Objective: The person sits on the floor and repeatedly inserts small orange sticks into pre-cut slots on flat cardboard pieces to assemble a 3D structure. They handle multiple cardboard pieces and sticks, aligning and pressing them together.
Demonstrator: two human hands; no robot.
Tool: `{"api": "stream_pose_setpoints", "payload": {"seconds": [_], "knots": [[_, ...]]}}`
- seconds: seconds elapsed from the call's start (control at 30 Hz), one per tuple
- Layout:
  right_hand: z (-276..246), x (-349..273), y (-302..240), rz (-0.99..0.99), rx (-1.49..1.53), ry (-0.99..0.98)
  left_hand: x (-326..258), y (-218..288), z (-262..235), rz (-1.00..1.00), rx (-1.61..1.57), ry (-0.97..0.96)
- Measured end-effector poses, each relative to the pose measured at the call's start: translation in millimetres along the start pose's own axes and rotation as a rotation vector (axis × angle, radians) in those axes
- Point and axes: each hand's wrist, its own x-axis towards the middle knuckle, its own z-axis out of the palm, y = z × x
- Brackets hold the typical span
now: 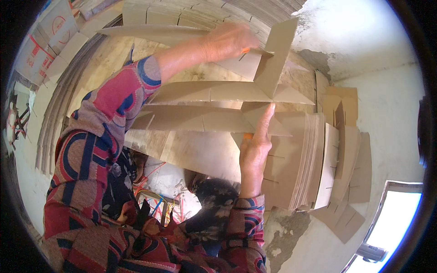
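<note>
My left hand [227, 40] reaches across the top of the view and grips a long slotted cardboard strip [154, 32] where it meets a cross strip [277, 54] standing on edge. My right hand [256, 145] presses flat, fingers extended, against the lower long strips [205, 119] near the same cross strip. Three long strips lie parallel and slot into the cross piece, forming part of a cardboard divider grid. Both sleeves are patterned red, blue and tan.
A thick stack of slotted cardboard strips [300, 159] stands right of my right hand, with loose pieces [346, 136] beyond it. More cardboard sheets [59, 91] and printed boxes [50, 32] pile at the left. Coloured straps [154, 200] lie on the floor below.
</note>
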Motion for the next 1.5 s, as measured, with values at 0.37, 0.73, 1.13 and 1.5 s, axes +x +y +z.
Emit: {"api": "stream_pose_setpoints", "payload": {"seconds": [0.37, 0.73, 1.13, 1.5], "knots": [[-31, -30, -6, -0.047, -0.096, 0.018, -8, 40, -9, 0.038, -0.172, -0.031], [-59, -51, 45, -0.112, -0.438, -0.296, -75, 48, 15, -0.103, -0.351, -0.129], [-119, -96, 115, 0.261, -0.941, 0.318, -165, 150, -130, -0.201, -0.169, -0.359], [-118, -80, 139, 0.228, -1.063, -0.004, -207, 165, -98, -0.294, -0.006, -0.242]]}}
